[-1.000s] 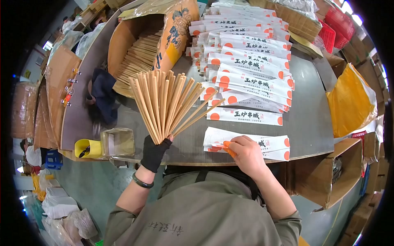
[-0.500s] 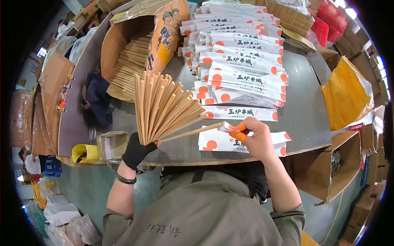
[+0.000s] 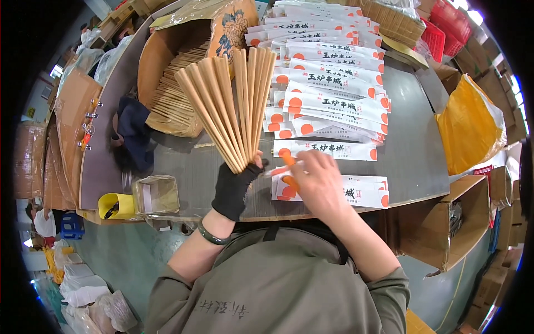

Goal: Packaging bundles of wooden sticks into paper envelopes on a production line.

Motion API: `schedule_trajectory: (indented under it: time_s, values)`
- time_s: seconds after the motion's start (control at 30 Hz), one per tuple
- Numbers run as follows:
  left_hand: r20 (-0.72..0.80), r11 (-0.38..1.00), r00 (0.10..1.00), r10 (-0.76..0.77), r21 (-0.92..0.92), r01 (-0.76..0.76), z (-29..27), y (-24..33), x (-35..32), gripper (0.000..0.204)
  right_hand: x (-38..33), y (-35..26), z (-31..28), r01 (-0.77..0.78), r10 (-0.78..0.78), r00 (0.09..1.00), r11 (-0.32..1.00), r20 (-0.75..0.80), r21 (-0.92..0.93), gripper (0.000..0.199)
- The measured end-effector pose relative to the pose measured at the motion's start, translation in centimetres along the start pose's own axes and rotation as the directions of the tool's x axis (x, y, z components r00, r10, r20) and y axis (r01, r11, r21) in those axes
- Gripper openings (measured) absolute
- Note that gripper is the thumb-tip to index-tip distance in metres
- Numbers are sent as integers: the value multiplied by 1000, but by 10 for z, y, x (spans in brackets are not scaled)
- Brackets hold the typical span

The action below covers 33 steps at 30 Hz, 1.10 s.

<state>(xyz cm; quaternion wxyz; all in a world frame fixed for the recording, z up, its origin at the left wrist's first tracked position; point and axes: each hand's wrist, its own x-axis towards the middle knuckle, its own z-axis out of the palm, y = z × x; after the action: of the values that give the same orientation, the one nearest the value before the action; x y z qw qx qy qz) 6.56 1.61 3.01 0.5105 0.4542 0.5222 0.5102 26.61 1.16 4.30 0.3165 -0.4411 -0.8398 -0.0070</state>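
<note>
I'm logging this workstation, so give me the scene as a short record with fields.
Left hand: black fingerless glove, gripping fanned wooden sticks
Right hand: orange finger covers, near the left hand; blurred, grip unclear
Front: small stack of white paper sleeves, partly hidden by right hand
Farther back: larger sleeve pile
Back left: open box of more sticks
Front left: yellow cup beside clear container
</note>
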Motion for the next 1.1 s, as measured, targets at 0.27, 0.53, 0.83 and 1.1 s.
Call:
schedule_trajectory:
  time_s: [0.27,0.53,0.83,1.1]
  values:
    - [-104,980,994,-41,189,60,-36,-29,4,20,-61,6,5,94,-94,958,996,270,14,31]
    - [-101,890,991,82,456,-27,-61,-30,-4,29,-66,16,14,-145,143,989,940,30,309,17]
    - [82,864,996,-22,502,-22,-97,-16,-12,29,-31,32,-24,-696,643,682,427,348,577,23]
    - [260,752,965,-28,641,-151,-116,1,2,36,-36,38,-25,-313,275,949,870,151,381,15]
